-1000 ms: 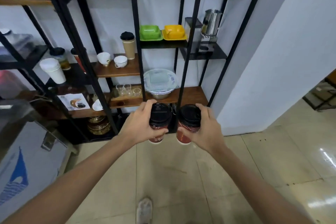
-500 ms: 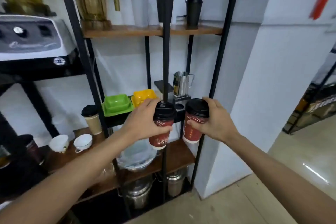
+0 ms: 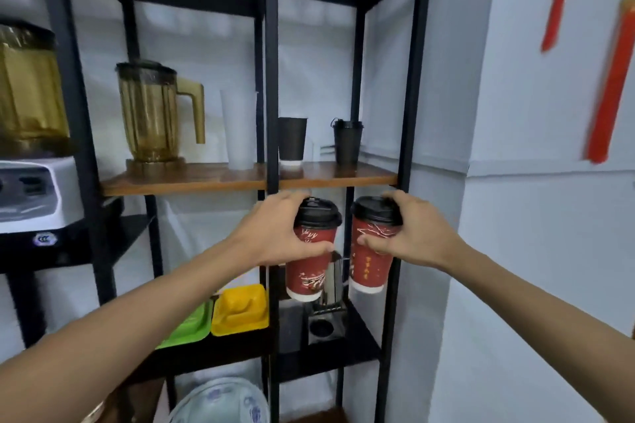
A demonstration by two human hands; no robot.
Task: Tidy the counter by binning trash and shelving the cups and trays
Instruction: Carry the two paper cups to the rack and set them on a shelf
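I hold two red paper cups with black lids side by side in front of a black metal shelf unit. My left hand (image 3: 275, 233) grips the left red cup (image 3: 307, 276) near its lid. My right hand (image 3: 409, 233) grips the right red cup (image 3: 369, 268) the same way. Both cups hang upright just below the wooden shelf board (image 3: 213, 177). On that board stand a black paper cup (image 3: 292, 139) and a black lidded cup (image 3: 347, 141). A yellow tray (image 3: 240, 311) and a green tray (image 3: 187, 328) lie on the black shelf below my left forearm.
An amber blender jug (image 3: 153, 113) and a stack of translucent cups (image 3: 238, 130) stand left on the wooden board. A white blender base (image 3: 31, 189) sits further left. Black uprights (image 3: 271, 79) divide the shelves. A white wall (image 3: 532, 216) with red hangings closes the right.
My view has tilted upward along the shelf unit. Both hands have raised the red cups from the lower shelves up to just under the wooden board.
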